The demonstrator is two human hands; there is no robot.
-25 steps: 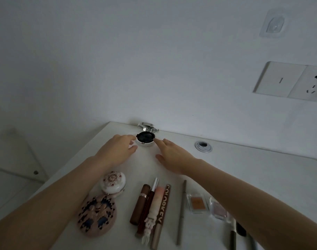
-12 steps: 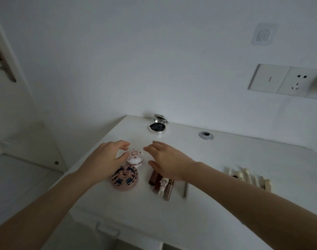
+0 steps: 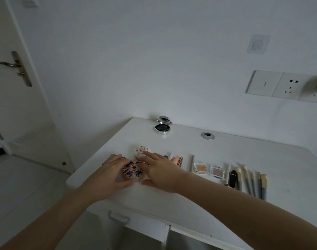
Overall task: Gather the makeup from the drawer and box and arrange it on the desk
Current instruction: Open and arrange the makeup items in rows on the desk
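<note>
A pink round compact [image 3: 133, 171] with a dark blue pattern lies near the desk's [image 3: 226, 150] left front. My left hand [image 3: 109, 175] touches its left side, fingers stretched flat, thumb along its near edge. My right hand [image 3: 161, 170] flanks its right side, and the index fingertip reaches the white floral compact [image 3: 141, 150] just behind. A brown palette [image 3: 111, 157] shows under my left fingers. To the right lie, in a row, lip products [image 3: 176, 159], a pencil [image 3: 192, 163], two eyeshadow pans [image 3: 201, 168], a black lipstick [image 3: 233, 178] and several brushes [image 3: 251, 181].
An open cushion compact [image 3: 162, 128] stands at the back by the wall, with a cable grommet [image 3: 207, 135] to its right. A drawer handle [image 3: 118, 216] shows under the desk's front edge. A door [image 3: 13, 87] is at the left, wall sockets [image 3: 280, 85] at the right.
Both hands have drawn back from the open cushion compact at the wall, past the white compact, to the pink patterned one. The view has pulled back, showing more of the row.
</note>
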